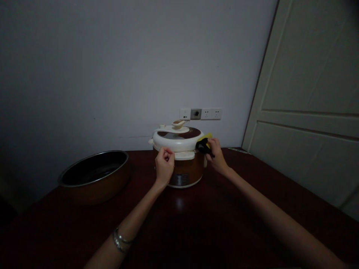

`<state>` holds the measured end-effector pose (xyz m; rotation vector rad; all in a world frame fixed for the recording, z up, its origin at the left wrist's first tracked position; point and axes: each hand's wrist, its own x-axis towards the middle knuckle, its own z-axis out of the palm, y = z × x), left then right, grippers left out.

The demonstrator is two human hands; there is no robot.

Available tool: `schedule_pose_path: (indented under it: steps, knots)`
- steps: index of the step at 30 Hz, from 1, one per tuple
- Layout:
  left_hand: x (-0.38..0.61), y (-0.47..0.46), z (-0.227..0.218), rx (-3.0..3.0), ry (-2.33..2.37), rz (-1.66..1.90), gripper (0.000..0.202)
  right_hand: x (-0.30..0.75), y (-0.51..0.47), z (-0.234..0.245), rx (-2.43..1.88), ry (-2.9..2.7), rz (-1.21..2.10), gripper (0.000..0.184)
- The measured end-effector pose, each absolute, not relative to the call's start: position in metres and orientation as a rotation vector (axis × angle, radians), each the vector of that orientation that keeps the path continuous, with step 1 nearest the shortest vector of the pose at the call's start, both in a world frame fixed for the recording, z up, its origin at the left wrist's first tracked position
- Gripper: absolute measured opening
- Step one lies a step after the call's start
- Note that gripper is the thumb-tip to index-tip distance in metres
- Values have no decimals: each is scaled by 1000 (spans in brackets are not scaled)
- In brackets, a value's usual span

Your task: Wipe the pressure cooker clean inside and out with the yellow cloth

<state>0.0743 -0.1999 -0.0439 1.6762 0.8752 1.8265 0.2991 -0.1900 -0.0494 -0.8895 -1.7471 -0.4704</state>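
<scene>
A brown and cream rice cooker (179,157) with its lid closed stands on the dark red table (213,224) against the wall. My left hand (164,166) is curled into a fist at the cooker's front left, by the lid's rim. My right hand (216,155) is at the cooker's right side, fingers closed on a black piece (203,146) with a yellow part (206,136) behind it. I cannot make out what the left fist holds, if anything.
A wide dark metal basin (94,175) sits on the table to the left. A wall socket strip (201,113) is behind the cooker. A cream door (308,97) stands at the right.
</scene>
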Motion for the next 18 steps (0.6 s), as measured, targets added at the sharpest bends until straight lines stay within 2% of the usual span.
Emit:
schedule_pose_path:
  steps: [6,10,13,18]
  knots:
    - [74,-198,-46,1690,870,1810,10,294,-207,-120,-955,-1870,-362,49]
    - [74,-199,-47,1676,870,1806,11,290,-229,-159,-1081,-2181,-244,51]
    - [75,-200,-47,1666,874,1804,11,287,-241,-161,-1165,-2428,-119,50]
    - [76,-200,-46,1635,886,1828,11,289,-258,-126,-1298,-2557,50,46]
